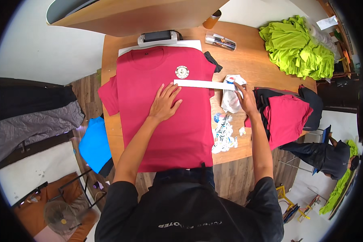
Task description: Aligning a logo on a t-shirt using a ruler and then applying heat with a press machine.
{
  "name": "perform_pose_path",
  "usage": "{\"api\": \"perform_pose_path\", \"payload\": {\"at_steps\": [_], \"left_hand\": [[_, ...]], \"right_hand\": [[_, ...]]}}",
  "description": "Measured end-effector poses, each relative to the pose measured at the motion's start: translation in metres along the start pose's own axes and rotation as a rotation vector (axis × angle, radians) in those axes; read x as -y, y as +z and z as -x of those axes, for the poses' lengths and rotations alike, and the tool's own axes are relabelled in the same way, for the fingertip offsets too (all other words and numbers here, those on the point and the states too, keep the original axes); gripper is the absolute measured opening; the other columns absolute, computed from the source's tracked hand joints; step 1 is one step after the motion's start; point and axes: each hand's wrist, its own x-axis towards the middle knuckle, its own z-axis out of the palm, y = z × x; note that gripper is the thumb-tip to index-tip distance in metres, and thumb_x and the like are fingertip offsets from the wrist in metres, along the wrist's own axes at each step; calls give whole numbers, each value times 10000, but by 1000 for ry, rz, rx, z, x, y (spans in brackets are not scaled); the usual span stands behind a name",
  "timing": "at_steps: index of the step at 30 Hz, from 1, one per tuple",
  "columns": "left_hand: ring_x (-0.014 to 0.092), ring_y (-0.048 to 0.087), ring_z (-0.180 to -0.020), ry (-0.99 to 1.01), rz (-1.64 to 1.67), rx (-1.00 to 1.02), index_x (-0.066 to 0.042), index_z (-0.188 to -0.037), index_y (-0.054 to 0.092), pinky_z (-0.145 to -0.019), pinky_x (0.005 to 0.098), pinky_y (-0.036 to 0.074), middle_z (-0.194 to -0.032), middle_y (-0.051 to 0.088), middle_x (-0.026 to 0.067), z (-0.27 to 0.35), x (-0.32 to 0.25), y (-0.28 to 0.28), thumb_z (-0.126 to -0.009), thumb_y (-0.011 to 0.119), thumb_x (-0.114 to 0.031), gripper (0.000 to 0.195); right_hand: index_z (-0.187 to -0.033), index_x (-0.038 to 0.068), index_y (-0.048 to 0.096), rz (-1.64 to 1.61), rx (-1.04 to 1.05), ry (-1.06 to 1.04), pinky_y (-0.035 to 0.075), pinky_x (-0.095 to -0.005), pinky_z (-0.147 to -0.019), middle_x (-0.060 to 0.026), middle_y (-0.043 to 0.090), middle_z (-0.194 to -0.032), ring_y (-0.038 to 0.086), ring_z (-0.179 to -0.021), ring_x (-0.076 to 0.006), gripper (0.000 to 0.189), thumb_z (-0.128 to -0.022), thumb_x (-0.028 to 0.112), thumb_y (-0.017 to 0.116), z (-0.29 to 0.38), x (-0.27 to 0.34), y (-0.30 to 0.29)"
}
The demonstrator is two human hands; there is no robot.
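Observation:
A crimson T-shirt (169, 130) lies spread face up in front of me, with a round printed logo (181, 72) on its chest. Just below the logo runs a white strip (202, 84), reaching past the shirt's right side. My left hand (166, 104) rests palm down on the shirt, fingers apart, fingertips at the strip's left end. At the other end, my right hand (246, 98) has its fingers on the strip, above a crumpled white plastic bag (230, 101). Under the shirt's collar end shows a white board-like edge (190, 44).
A large raised panel (139, 18) overhangs the table's (245, 60) far side. Loose printed stickers (224, 137) lie right of the shirt. Folded crimson and black garments (287, 115) and a lime-green cloth pile (299, 48) sit farther right. Another person (332, 158) stands beyond.

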Motion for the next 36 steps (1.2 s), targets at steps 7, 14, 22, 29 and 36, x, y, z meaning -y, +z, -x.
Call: {"api": "perform_pose_path", "payload": {"at_steps": [7,14,22,29,36], "left_hand": [[222,322,-1451,-5,4,2,-82,-1420,506,-1234,466,161,-1478,472,80,-1,1,0,-1006,493,-391,517],[225,335,-1445,-2,10,-16,-92,-1402,528,-1230,469,170,-1461,496,69,-2,-2,-2,-997,515,-369,490],[229,351,-1439,5,18,-37,-92,-1385,545,-1226,470,180,-1452,508,69,-1,1,0,-992,531,-357,474],[221,346,-1442,3,19,-37,-99,-1387,545,-1230,469,177,-1464,499,59,-1,1,0,-993,529,-359,472],[218,343,-1443,-10,14,-29,-103,-1387,546,-1227,468,184,-1467,496,53,-1,-1,0,-994,527,-360,470]], "right_hand": [[-1389,212,563,43,45,-3,487,-463,-852,-182,598,-1087,594,-987,-379,432,-962,160,605,-14,-8,-3],[-1363,196,579,80,47,-34,491,-461,-845,-168,592,-1062,599,-979,-372,399,-965,169,599,-21,-7,-6],[-1342,168,590,61,36,-39,488,-462,-833,-165,589,-1052,598,-968,-369,375,-967,168,599,-25,-5,-8],[-1352,168,583,77,32,-41,483,-456,-842,-169,587,-1054,591,-982,-364,385,-967,163,599,-23,-4,-7],[-1357,174,582,69,38,-10,477,-451,-856,-170,587,-1056,592,-981,-362,389,-968,158,596,-21,-2,-7]]}}
